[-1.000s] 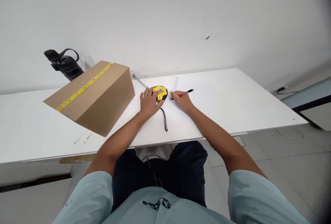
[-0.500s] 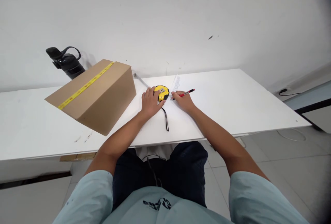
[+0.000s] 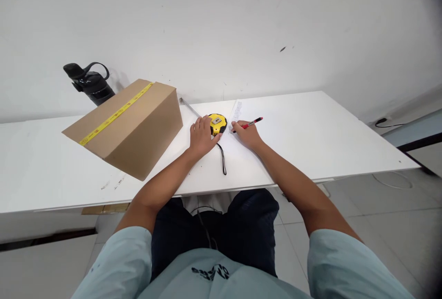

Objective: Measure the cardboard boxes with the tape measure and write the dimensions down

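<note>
My left hand [image 3: 203, 136] is wrapped round the left side of a yellow and black tape measure [image 3: 217, 124] that rests on the white table. A length of its blade [image 3: 189, 106] is out, pointing up and left toward the box, and a black wrist strap [image 3: 223, 160] lies below it. Between the fingers of my right hand [image 3: 247, 134] is a red and black pen [image 3: 253, 123], tilted with its tip down on a sheet of paper [image 3: 236, 111]. Small handwriting covers the paper's visible strip; my right hand hides part of it.
Left of my hands stands a closed cardboard box [image 3: 145, 133] with yellow tape along its top. A black bottle [image 3: 91, 83] with a loop handle is behind it, near the wall. The white table [image 3: 311, 147] has its front edge close to my body.
The pen and my right hand have shifted very slightly to the right in view, along with the whole scene. My left hand stays on the tape measure.
</note>
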